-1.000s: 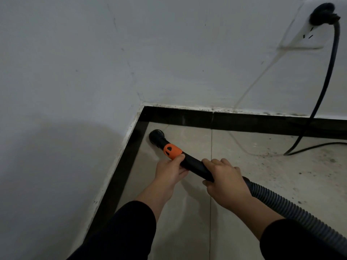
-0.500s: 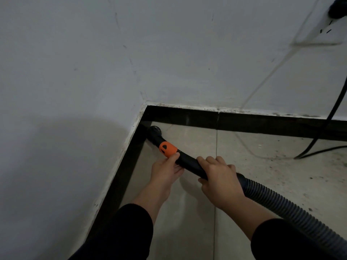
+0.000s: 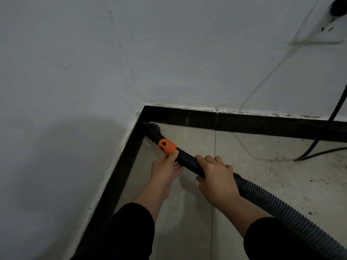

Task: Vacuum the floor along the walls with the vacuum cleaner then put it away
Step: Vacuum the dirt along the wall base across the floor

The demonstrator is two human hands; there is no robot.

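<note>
The vacuum's black wand slants low over the tiled floor. Its nozzle sits in the far left corner, seemingly touching the black skirting. The left hand grips the wand, thumb at the orange collar. The right hand curls round it nearer, beside the ribbed hose. A power cord hangs far right.

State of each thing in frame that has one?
vacuum nozzle: tip down on floor, at the skirting corner
left hand: grips tube, thumb on orange collar
right hand: grips tube beside ribbed hose
plug: seated in white socket
power cord: hangs slack to floor
</note>
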